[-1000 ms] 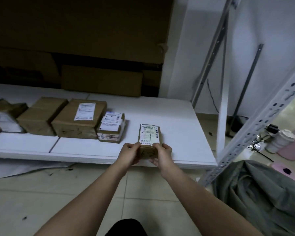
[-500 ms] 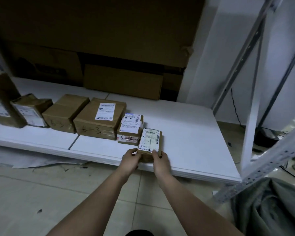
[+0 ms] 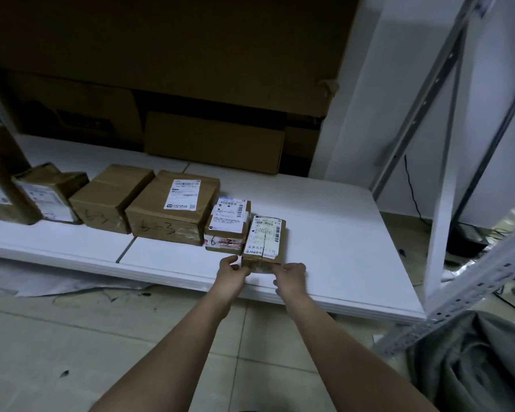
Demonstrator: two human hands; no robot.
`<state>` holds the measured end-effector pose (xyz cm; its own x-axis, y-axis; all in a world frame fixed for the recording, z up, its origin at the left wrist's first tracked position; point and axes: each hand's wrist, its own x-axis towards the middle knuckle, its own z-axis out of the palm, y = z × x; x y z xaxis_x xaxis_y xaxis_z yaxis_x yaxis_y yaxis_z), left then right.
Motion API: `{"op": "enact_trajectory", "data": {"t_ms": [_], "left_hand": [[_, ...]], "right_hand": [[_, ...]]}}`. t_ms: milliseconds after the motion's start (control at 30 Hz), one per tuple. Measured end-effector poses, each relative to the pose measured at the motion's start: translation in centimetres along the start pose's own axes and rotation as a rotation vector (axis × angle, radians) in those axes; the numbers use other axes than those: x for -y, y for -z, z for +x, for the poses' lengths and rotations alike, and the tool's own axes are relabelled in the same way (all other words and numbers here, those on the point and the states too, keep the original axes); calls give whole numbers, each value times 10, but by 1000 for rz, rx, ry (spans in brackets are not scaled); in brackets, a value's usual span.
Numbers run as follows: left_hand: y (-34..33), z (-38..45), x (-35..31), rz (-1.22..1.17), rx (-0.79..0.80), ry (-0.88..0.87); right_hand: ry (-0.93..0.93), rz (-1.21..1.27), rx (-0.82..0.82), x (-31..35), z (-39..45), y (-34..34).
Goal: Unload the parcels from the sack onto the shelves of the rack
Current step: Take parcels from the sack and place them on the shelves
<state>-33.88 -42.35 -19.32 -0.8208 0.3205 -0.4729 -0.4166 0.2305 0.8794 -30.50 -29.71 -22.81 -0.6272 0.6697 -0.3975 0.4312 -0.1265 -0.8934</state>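
Head view, looking down at a low white shelf (image 3: 324,233) of the rack, smooth flat panels with a seam running front to back. Count the parcels: seven brown cardboard boxes in a row along the front. Far left, a tall one (image 3: 0,179) leaning at the frame edge, then a crumpled labelled box (image 3: 46,193), a plain taped box (image 3: 110,196) with pen marks on its face, a big flat box (image 3: 173,208) with one white label on top, and two small boxes stacked (image 3: 226,227), each labelled. The seventh, a narrow labelled parcel (image 3: 265,242), lies flat on the shelf just beside the stack, its near end taped.

Two bare hands at that near end. The left hand (image 3: 231,273) has fingers curled at the parcel's left corner, touching it; whether it truly grips I cannot tell. The right hand (image 3: 290,276) sits at the right corner, fingers bent loosely, seemingly released.

Behind, large flat cardboard sheets (image 3: 214,138) lean against the wall. One white perforated metal upright (image 3: 470,289) slants at right, and below it the grey cloth sack (image 3: 473,367), soft and folded, on the tiled floor (image 3: 101,337).
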Motion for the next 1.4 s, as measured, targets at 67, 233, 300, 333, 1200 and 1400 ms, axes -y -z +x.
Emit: {"op": "enact_trajectory", "data": {"t_ms": [67, 233, 300, 333, 1200, 1400], "left_hand": [[0, -2, -1, -5, -1, 6], [3, -6, -1, 36, 1, 10], [4, -7, -1, 40, 4, 17], [4, -9, -1, 39, 5, 21], [-290, -97, -21, 403, 477, -198], [-453, -139, 35, 590, 654, -370]], "right_hand": [[22, -48, 40, 4, -2, 1], [37, -125, 79, 14, -11, 9], [46, -122, 91, 15, -13, 11], [55, -116, 101, 17, -14, 12], [165, -583, -57, -10, -50, 344], [-29, -647, -347, -91, -75, 499]]}}
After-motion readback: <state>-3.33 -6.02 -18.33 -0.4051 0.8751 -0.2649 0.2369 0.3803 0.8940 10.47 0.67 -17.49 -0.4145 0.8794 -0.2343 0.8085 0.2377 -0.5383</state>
